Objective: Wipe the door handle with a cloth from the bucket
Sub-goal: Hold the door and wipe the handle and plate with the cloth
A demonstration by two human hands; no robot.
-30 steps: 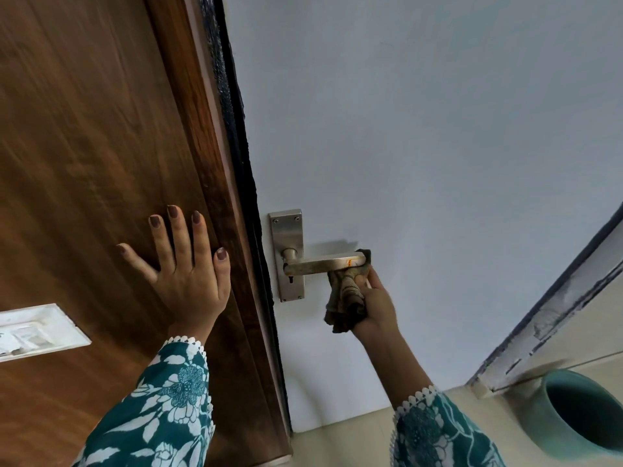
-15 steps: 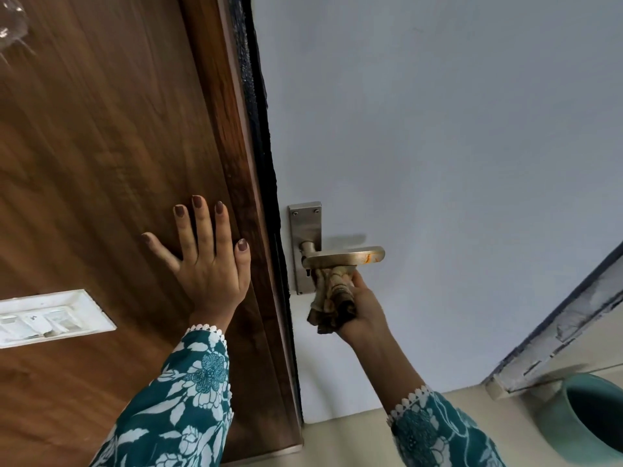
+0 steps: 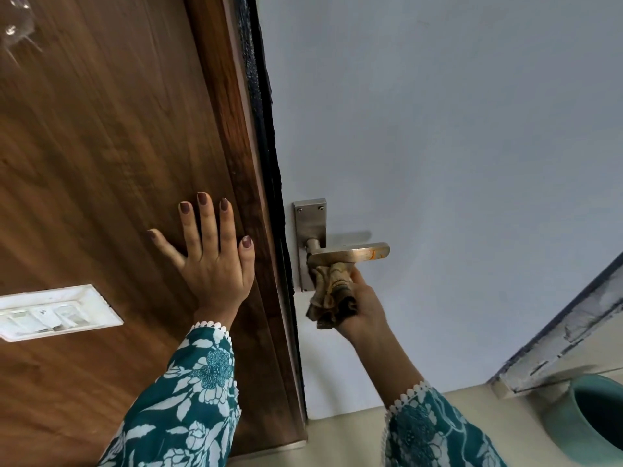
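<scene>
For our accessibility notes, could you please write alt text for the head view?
A right hand presses a bunched cloth up under a metal door handle; the left hand lies flat on the wooden panel.

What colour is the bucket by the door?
Teal green; the bucket shows in the head view, bottom right.

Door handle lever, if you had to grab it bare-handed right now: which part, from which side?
Take the door handle at its free outer end, coming from the right and above. The lever juts sideways from the backplate, and that end is bare. The right hand presses the cloth up under the inner stretch near the pivot, so from below is blocked. The left hand lies flat on the wooden panel.
</scene>
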